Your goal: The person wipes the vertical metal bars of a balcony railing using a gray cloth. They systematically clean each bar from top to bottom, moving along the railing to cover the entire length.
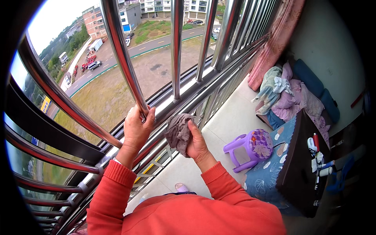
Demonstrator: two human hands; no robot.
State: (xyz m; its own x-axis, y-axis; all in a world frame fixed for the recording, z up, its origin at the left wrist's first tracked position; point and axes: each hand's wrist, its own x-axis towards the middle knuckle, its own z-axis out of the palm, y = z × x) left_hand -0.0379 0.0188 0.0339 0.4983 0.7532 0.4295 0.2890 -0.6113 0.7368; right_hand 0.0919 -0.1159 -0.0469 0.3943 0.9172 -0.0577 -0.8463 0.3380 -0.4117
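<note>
My left hand [136, 127] is wrapped around the lower end of an upright stainless-steel bar [122, 51] of a window guard, thumb on the near side. A crumpled grey-brown cloth [177, 132] is bunched in my right hand [199, 144], which is off the bars, just right of the left hand and in front of the lower rail [164, 113]. Part of the cloth is hidden behind my thumb and palm. Other shiny upright bars [176, 53] stand along the rail on both sides.
A purple plastic stool [239, 152] with a patterned seat is on the pale tiled floor [221, 126], against a table with a blue patterned cover [264, 182]. Small items lie on its dark top [296, 164]. Rumpled bedding [293, 100] and a pink curtain [273, 50] are farther back.
</note>
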